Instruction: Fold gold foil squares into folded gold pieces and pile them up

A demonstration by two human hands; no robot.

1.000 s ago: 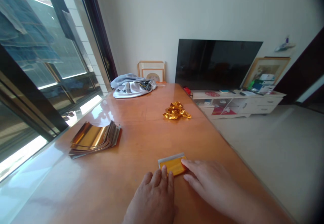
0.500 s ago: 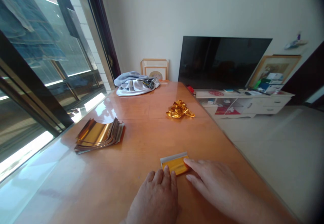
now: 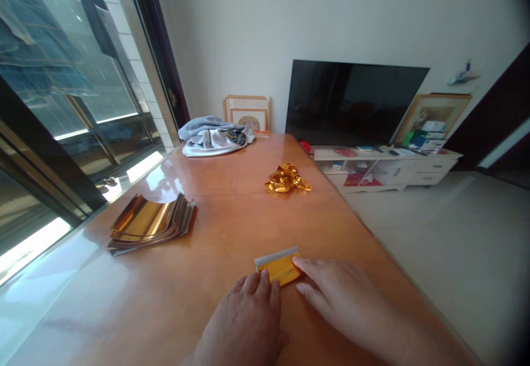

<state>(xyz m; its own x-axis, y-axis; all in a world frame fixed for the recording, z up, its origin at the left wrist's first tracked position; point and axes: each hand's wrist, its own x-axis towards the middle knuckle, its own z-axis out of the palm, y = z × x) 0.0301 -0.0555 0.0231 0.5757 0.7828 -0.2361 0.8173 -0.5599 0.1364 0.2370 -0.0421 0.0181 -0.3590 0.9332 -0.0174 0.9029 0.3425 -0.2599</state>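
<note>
A small piece of gold foil paper (image 3: 280, 269), folded with a pale strip along its far edge, lies on the table between my hands. The fingertips of my left hand (image 3: 248, 316) rest flat on its near left corner. With its index finger stretched out, my right hand (image 3: 331, 291) touches the right end, and the thumb stays on the table side just below. Further off to the left sits a curved stack of gold foil sheets (image 3: 144, 217). Crumpled gold foil pieces (image 3: 287, 178) lie towards the table's right edge.
The glossy wooden table (image 3: 223, 228) runs away from me. A bundle of grey cloth (image 3: 215, 137) lies at its far end, before some picture frames (image 3: 247, 113). Beyond the right edge stand a white cabinet (image 3: 389, 167) and a television (image 3: 351, 104). Glass doors (image 3: 103, 79) border the left.
The whole view has shifted a little, so everything appears slightly further left. Both hands keep nearly the same place on the folded foil paper.
</note>
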